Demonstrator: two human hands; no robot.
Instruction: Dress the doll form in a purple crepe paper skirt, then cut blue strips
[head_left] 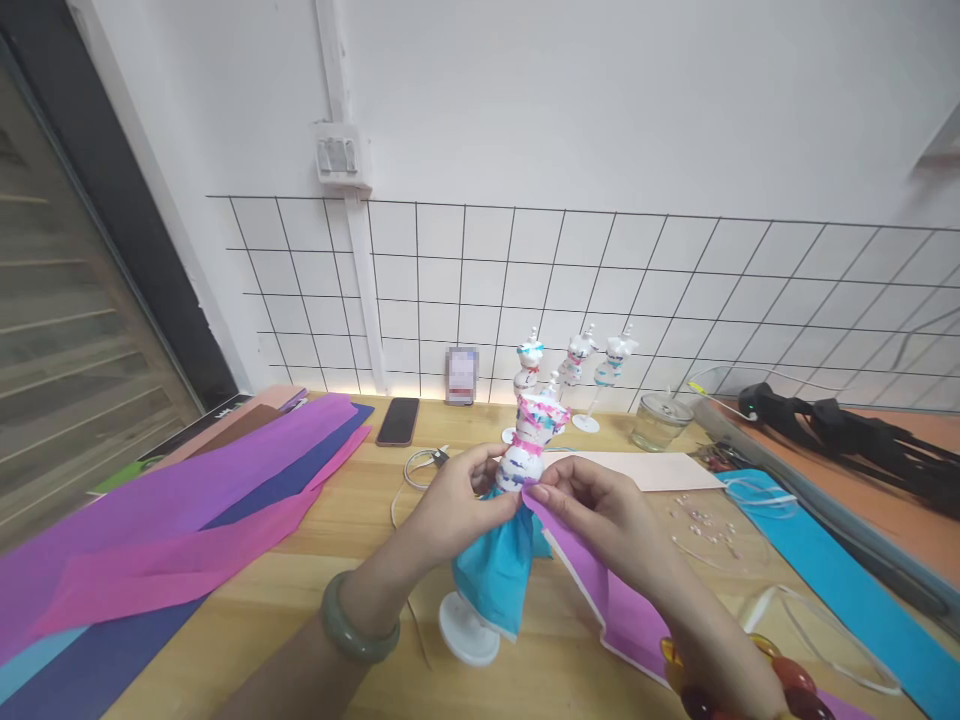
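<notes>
A small white dress form (523, 465), painted with pink and blue patches, tilts on its round white base (469, 630) in front of me. A blue crepe-paper skirt (491, 570) hangs gathered from its waist. My left hand (457, 505) is closed around the form at the waist, thumb pressed on the skirt's top edge. With thumb and fingertips, my right hand (604, 510) pinches the end of a purple crepe-paper strip (577, 560) against the waist's right side. The strip runs down to the lower right beneath my right forearm.
Sheets of purple paper (187, 490) and other colours lie at left. Behind are a dark phone (398, 421), more dress forms (616, 360) and a glass jar (660, 418). Small beads (701, 525), a blue strip (832, 570) and a black strap (847, 450) lie at right.
</notes>
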